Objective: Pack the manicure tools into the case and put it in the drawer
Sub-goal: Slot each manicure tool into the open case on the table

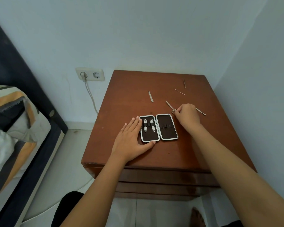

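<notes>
A wooden nightstand [133, 99] fills the centre of the frame, seen from above; two bare forearms reach in from the lower edge. At centre frame a small manicure case [158, 127] lies open flat on the wood, its two dark-lined halves side by side; the left half already holds two nail clippers [148, 125] under elastic loops, while the loops in the right half are empty.

The left hand [131, 140] lies spread and flat at the case's left edge, fingers extended, thumb hooked along the near rim, gripping nothing but pinning the case down. The right hand [188, 114], just right of the case, is curled with fingertips pinched at the ring handles of small scissors [170, 106]; whether they are lifted off the wood cannot be told.

Loose tools lie above and to the right: a nail file [150, 96] above the case; a thin probe [180, 92] and tweezers [184, 83] toward the upper right; a cuticle pusher [201, 111] poking out from behind the right hand.

These tools look light, rigid, smooth metal, likely slippery and flat against the wood; a pinch at the handle end or a fingernail under one tip should serve best; the scissors' points want care. The case seems light and liable to slide, so bracing it is sensible.
</notes>
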